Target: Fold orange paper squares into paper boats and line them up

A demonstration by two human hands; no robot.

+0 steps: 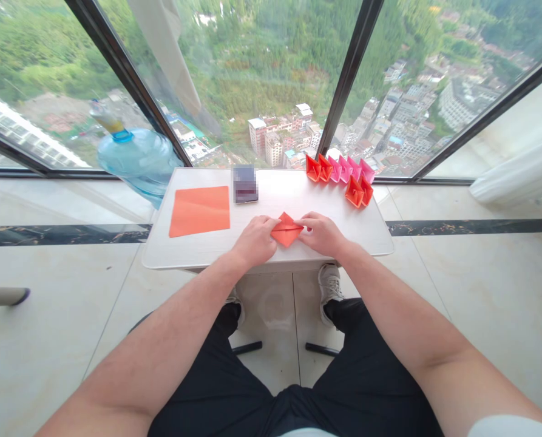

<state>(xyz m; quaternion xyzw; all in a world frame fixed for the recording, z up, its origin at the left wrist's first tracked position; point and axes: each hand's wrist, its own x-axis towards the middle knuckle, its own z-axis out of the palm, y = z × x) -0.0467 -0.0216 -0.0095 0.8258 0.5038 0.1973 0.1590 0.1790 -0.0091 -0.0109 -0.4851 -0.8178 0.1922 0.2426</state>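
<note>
We cannot make out the face of the dark phone-like object (246,184), which is pixelated, nor the fingertips of our left hand (258,241) under the folded orange paper (286,230), and the picture's edges cut off our upper arms and the pale pole (2,296) on the floor.

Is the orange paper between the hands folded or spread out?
Folded: the small orange paper diamond shows a crease across its middle, with both hands at its side corners.

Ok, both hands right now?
Left hand: closed on the folded paper's left corner.
Right hand: fingers closed on its right corner.
</note>
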